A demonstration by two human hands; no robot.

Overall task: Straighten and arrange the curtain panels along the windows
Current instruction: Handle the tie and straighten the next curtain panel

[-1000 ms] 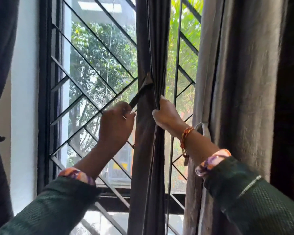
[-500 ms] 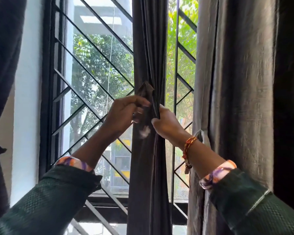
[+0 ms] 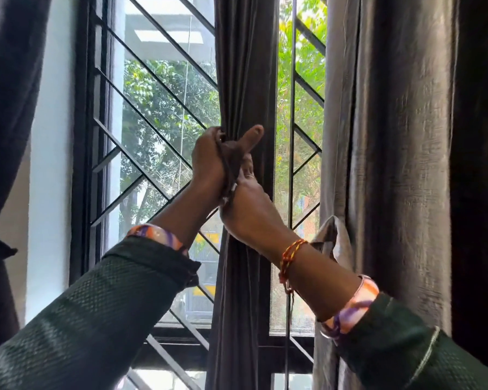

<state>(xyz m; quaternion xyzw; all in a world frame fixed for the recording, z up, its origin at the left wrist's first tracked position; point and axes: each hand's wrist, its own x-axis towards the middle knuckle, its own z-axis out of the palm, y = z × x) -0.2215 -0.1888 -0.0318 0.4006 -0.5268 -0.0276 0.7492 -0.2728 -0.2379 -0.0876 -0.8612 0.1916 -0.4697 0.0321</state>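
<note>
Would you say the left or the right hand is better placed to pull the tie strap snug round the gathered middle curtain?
Probably the left hand: it already grips the tie strap in front of the gathered curtain. The right hand sits lower, steadying the bundle.

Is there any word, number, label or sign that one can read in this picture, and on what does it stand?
None can be read. The curtain panel and the sleeves carry no text. The yellow shapes outside, seen through the window, are too blurred to tell.
</note>
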